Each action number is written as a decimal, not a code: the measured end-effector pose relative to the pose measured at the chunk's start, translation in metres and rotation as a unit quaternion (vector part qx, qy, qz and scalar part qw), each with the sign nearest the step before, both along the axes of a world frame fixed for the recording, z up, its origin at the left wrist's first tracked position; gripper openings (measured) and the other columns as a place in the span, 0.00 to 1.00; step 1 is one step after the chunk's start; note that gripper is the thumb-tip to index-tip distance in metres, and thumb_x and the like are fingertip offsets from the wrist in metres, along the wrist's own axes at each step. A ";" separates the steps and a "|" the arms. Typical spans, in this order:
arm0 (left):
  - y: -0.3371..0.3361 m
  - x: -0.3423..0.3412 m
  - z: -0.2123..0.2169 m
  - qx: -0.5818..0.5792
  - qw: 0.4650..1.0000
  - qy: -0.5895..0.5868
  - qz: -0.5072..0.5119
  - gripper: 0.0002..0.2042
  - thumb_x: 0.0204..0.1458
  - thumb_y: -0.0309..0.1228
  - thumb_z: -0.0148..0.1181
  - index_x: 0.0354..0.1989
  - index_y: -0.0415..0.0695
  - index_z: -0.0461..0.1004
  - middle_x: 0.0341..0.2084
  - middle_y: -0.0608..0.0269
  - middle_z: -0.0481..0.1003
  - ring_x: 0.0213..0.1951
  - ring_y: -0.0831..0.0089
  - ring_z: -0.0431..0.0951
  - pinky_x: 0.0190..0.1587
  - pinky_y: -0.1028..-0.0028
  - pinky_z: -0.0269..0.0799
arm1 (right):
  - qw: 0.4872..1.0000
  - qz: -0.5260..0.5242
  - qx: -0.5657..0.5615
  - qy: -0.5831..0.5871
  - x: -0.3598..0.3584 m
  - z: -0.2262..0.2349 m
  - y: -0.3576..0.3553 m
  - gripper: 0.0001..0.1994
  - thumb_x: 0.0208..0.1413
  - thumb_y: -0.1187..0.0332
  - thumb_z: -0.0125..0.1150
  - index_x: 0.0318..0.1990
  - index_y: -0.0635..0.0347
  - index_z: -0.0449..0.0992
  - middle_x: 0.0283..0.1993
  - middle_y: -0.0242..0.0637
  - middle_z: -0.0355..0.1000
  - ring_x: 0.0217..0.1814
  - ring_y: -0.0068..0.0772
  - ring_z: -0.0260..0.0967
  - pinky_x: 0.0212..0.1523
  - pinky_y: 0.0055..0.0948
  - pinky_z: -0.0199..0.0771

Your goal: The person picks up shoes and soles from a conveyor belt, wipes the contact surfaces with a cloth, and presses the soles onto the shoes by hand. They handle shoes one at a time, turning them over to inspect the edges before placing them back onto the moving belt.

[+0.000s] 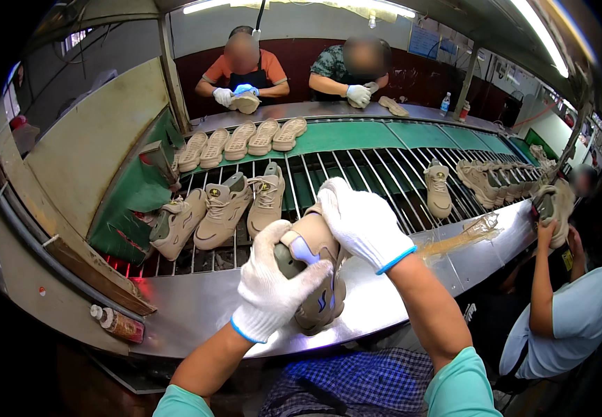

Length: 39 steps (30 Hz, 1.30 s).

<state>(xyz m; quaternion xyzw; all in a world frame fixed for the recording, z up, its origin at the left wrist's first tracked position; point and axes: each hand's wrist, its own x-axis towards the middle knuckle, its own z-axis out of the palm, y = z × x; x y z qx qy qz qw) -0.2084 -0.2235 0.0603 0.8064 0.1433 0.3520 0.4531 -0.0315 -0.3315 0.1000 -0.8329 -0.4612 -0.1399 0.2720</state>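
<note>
A beige sneaker point(318, 278) with grey and blue trim is held over the steel bench edge point(197, 306), heel toward me. My left hand point(273, 281), in a white glove, wraps around its heel and side. My right hand point(362, 221), also gloved, presses on the upper front of the same shoe. Three similar beige sneakers point(221, 212) lie side by side on the wire rack conveyor point(343, 174) just beyond my hands.
A row of tan soles point(242, 142) lies on the green belt behind. More sneakers point(482, 179) sit on the rack at right. Two people work across the line; another at right holds a shoe point(551, 208). A small brown bottle point(117, 323) lies at lower left.
</note>
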 end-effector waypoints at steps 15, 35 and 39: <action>0.049 0.016 -0.015 -0.074 0.997 -0.019 0.000 0.40 0.46 0.38 0.83 0.64 0.35 0.66 0.49 0.51 0.80 0.50 0.68 0.82 0.55 0.66 0.81 | 0.974 0.005 0.100 0.201 -0.006 -0.078 0.015 0.38 0.72 0.40 0.52 0.76 0.59 0.56 0.51 0.65 0.80 0.50 0.71 0.80 0.53 0.56 0.81; 0.053 0.003 -0.022 -0.065 0.996 -0.062 -0.027 0.38 0.50 0.26 0.80 0.67 0.35 0.62 0.53 0.54 0.75 0.51 0.69 0.80 0.58 0.67 0.79 | 0.918 0.084 0.015 0.387 -0.045 -0.134 -0.027 0.34 0.74 0.46 0.48 0.78 0.59 0.57 0.70 0.63 0.68 0.69 0.65 0.71 0.71 0.50 0.70; 0.066 0.006 -0.037 -0.120 0.989 -0.080 -0.020 0.37 0.51 0.25 0.79 0.67 0.36 0.62 0.51 0.54 0.76 0.50 0.70 0.80 0.57 0.67 0.80 | 0.947 0.080 -0.034 0.309 -0.051 -0.122 -0.015 0.34 0.74 0.48 0.49 0.76 0.65 0.58 0.71 0.61 0.66 0.71 0.64 0.69 0.70 0.52 0.71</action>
